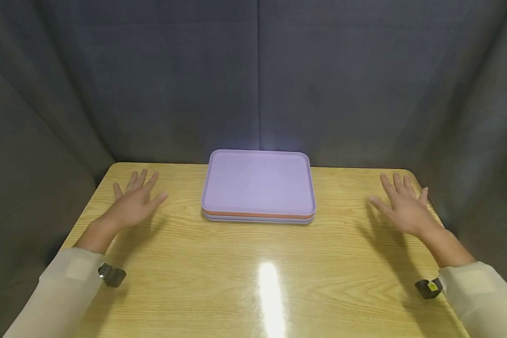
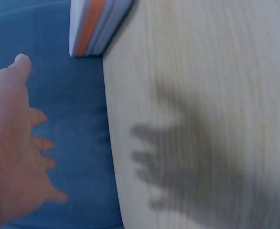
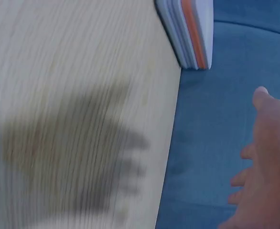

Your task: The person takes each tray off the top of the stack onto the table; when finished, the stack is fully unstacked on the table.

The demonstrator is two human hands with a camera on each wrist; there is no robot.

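Note:
A stack of flat trays [image 1: 257,188], lilac on top with an orange one and another lilac one beneath, lies at the back middle of the wooden table [image 1: 253,272]. My left hand [image 1: 134,203] hovers above the table's left part, fingers spread and straight, holding nothing. My right hand [image 1: 402,204] hovers above the right part, likewise spread and empty. Both are well apart from the trays. The left wrist view shows the left hand [image 2: 16,148] with spread fingers and the tray stack's edge [image 2: 94,26]. In the right wrist view, the right hand [image 3: 266,162] is spread near the tray stack's edge [image 3: 190,31].
Dark blue-grey fabric walls [image 1: 253,80] close the table in at the back and both sides. Each sleeve carries a small wrist camera [image 1: 111,274]. The table's rounded corners lie just beyond both hands.

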